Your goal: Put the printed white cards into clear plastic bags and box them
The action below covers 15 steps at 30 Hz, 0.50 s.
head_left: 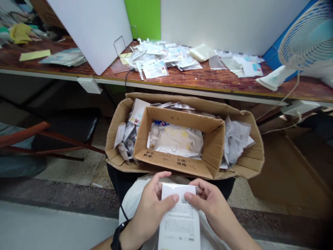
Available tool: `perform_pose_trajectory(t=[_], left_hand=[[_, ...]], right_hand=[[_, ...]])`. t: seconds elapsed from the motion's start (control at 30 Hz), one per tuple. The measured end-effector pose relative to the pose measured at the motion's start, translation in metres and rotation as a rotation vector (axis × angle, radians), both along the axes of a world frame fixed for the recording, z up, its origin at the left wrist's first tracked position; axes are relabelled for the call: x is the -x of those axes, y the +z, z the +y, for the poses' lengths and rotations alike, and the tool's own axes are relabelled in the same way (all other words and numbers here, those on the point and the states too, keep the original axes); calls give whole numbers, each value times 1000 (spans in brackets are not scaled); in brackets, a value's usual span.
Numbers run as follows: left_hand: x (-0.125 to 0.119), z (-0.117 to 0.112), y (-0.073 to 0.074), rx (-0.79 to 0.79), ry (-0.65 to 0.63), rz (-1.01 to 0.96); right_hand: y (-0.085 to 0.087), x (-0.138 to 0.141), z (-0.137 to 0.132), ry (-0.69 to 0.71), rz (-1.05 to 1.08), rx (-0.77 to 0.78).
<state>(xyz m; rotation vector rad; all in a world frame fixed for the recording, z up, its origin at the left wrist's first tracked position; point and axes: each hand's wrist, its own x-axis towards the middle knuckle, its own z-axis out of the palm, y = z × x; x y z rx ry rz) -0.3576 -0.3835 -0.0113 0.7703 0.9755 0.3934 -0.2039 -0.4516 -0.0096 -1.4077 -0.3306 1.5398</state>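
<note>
A white printed card in a clear plastic sleeve (179,222) lies close to my body, with a small barcode near its top. My left hand (158,196) grips its left edge, thumb pressed on the front. On the opposite edge, my right hand (205,198) pinches it near the top corner. Just beyond both hands stands a small cardboard box (179,166) holding white packets and a clear bottle (155,132). That box sits inside a larger cardboard box (249,163), among several bagged packets (235,139).
Behind the boxes runs a brown wooden table (187,81) strewn with plastic-sleeved cards (156,69). A white fan (299,45) stands at its right end. White panels (96,31) rise from the table. At left is a chair with a black seat (70,125).
</note>
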Motion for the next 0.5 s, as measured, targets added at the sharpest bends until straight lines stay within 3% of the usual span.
perform_pose_trajectory(t=[0.13,0.37,0.5], left_hand=[[8,1,-7,146,9,-158],[24,4,-5,165,-78,-221],[30,7,-5,227,-73,-234]], right_hand=[[-5,-8,-13,33,112,-36],[-10,-7,-22,0,252,-225],[-22,-8,-25,2,321,-274]])
